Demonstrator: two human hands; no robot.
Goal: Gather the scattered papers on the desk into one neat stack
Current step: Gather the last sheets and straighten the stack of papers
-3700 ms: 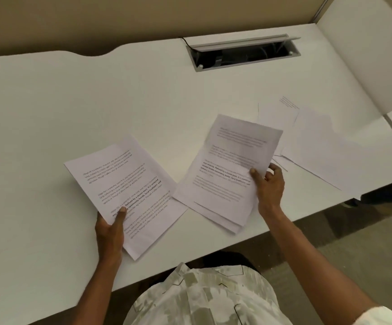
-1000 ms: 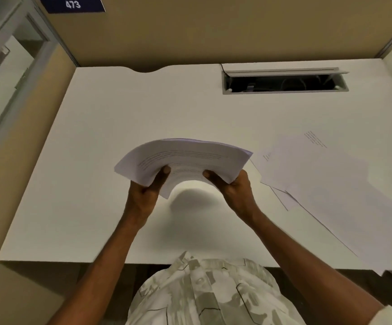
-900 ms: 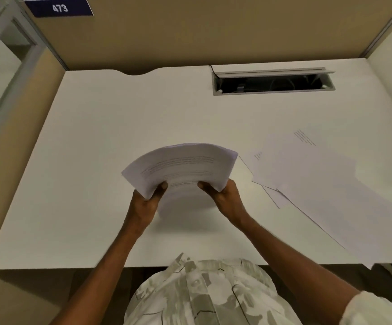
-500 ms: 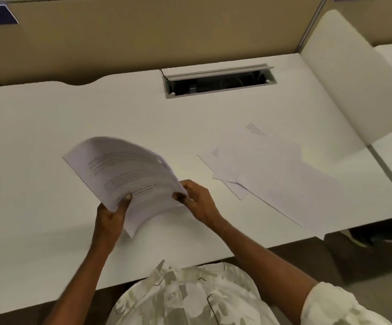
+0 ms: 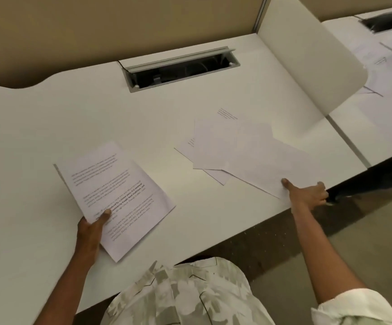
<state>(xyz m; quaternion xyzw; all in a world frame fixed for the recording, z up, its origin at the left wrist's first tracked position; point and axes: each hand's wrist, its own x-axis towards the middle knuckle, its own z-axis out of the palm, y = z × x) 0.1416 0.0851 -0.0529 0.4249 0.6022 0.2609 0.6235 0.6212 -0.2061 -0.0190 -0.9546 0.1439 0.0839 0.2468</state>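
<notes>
A gathered stack of printed papers (image 5: 113,193) lies on the white desk (image 5: 38,137) at the left of centre. My left hand (image 5: 92,231) grips its near left corner, thumb on top. Several loose sheets (image 5: 244,151) lie overlapped at the right, one reaching the desk's front edge. My right hand (image 5: 307,193) has hold of the near corner of that front sheet, thumb on the paper and fingers curled under the desk edge.
An open cable tray (image 5: 181,69) is set into the back of the desk. A white divider panel (image 5: 307,55) stands at the right, with a neighbouring desk (image 5: 382,66) beyond it. A beige partition wall (image 5: 96,26) runs along the back.
My right hand has let go of the stack and reached right to the loose sheets. The stack, earlier held up in both hands, now rests on the desk in my left hand.
</notes>
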